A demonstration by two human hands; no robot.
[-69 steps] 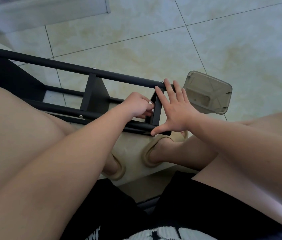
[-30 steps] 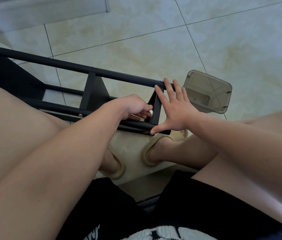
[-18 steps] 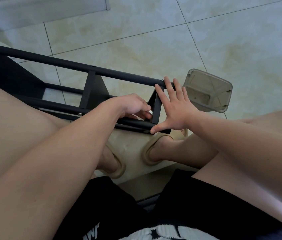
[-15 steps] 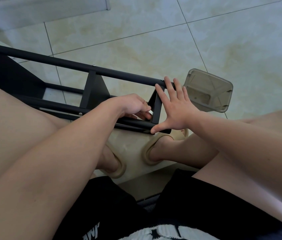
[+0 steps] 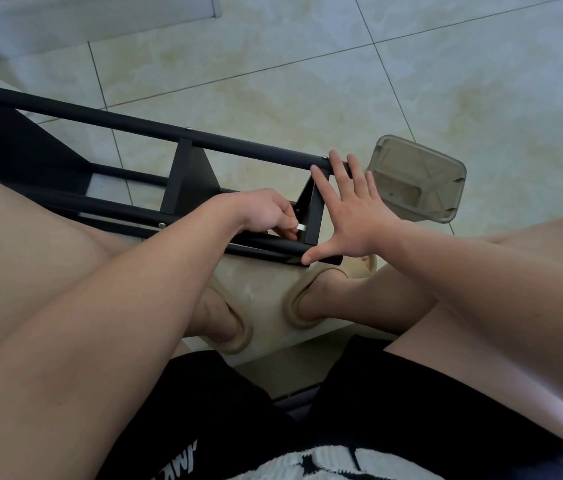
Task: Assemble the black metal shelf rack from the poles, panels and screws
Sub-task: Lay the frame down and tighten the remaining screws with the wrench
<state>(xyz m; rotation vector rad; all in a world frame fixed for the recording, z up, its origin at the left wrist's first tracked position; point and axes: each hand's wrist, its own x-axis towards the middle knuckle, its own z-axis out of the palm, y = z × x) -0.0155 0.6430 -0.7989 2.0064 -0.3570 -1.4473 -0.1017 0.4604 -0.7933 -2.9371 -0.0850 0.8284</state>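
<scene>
The rack (image 5: 238, 144), laid sideways on the floor (image 5: 273, 81), is braced at its end panel (image 5: 314, 216) by the flat, straight-fingered right hand (image 5: 354, 218) while a silvery tool (image 5: 302, 227) is pinched in the left hand (image 5: 262, 213); if that bracing is eased, the tool may be slipped and the panel skewed.

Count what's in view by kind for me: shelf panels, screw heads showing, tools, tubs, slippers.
Panels: 3
Screw heads: 3
Small metal tool, in the grip of the left hand: 1
Clear plastic tub: 1
Slippers: 2
Total: 10
</scene>
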